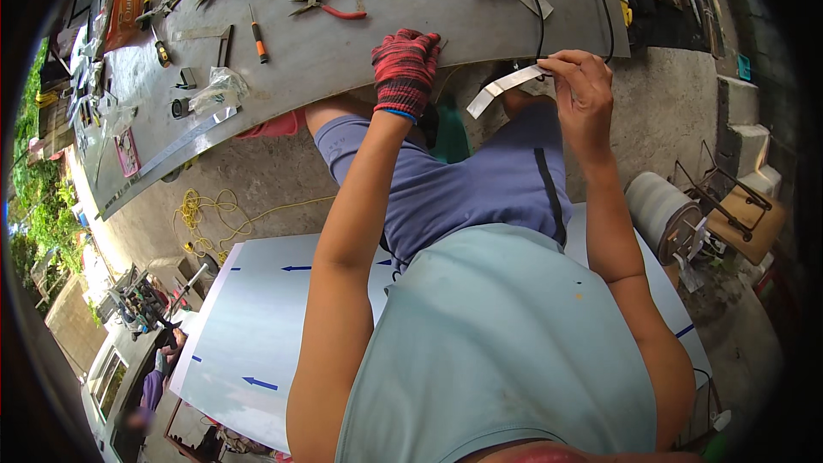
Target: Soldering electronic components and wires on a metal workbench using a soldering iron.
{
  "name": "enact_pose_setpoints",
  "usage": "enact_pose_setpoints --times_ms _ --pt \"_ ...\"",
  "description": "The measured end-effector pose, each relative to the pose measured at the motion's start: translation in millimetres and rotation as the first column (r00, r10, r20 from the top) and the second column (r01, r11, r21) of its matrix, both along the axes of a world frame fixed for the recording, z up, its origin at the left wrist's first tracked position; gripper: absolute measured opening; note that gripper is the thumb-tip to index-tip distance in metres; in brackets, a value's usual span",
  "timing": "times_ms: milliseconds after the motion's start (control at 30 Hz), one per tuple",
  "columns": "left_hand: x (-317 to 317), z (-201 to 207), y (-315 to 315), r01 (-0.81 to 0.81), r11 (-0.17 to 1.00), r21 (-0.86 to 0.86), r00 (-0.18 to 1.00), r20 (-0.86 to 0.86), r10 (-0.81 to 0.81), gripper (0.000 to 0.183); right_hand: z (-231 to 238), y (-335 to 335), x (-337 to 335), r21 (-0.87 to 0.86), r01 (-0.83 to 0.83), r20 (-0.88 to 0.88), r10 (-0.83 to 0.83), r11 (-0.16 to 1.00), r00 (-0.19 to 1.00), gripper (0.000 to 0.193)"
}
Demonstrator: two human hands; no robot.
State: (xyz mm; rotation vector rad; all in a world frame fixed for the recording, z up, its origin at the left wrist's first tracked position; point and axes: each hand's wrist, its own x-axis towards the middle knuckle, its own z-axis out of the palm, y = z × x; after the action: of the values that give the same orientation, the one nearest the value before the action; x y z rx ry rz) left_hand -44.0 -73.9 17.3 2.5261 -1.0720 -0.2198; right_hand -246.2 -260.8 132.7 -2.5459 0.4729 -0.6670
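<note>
Metal strip (517, 79): it is held up in front of the lap, just on the person's side of the table edge; it is seen to the left of the right hand (586, 99), starting right at the fingertips.
Long way of the strip: it is pointed from the right fingertips out to the left and back toward the body; the free end is left low, over the legs.
Nearer hand: the strip is touched by the right hand; the gloved left hand (404, 73) is kept well apart, to the left of the free end and a bit farther from the body.
Right hand: it is bare; one end of the strip is pinched between thumb and fingers.
Left hand: it is covered by a red and black glove and is seen at the table edge; the fingers are curled down out of sight; whether anything is pinched there cannot be told.
Look of the strip: it is thin, flat and silvery; a bend or a step seems to be made in it near the free end; light is thrown back by it.
Grey table (411, 9): red-handled pliers (324, 3) are laid past the left hand; a black cable (539, 13) is hung down close to the right fingertips; whether it is touched cannot be told.
</note>
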Motion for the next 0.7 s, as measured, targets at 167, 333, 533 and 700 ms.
enact_pose_setpoints --times_ms 167,333,533,700 --pt "-3.2 15.0 15.1 -0.196 0.915 -0.354 0.979 -0.123 0.162 0.026 5.6 -26.0 33.4 -0.174 -0.119 0.026 0.126 0.977 0.992 0.026" --pt "2.7 75.9 23.7 -0.444 0.812 -0.378 0.496 -0.859 -0.129 0.035 2.7 -47.2 75.9 -0.318 -0.284 -0.031 0.29 0.905 0.957 0.031" --pt "-13.0 95.3 21.5 -0.319 0.913 -0.254 0.49 -0.869 -0.07 0.042 36.7 -3.2 131.9 -0.375 -0.41 -0.045 0.425 0.831 0.904 0.008" --pt "1.7 92.6 51.5 -0.478 0.846 -0.235 0.409 -0.912 -0.023 0.041 17.7 24.0 134.4 -0.425 -0.272 0.163 0.369 0.863 0.915 0.034"
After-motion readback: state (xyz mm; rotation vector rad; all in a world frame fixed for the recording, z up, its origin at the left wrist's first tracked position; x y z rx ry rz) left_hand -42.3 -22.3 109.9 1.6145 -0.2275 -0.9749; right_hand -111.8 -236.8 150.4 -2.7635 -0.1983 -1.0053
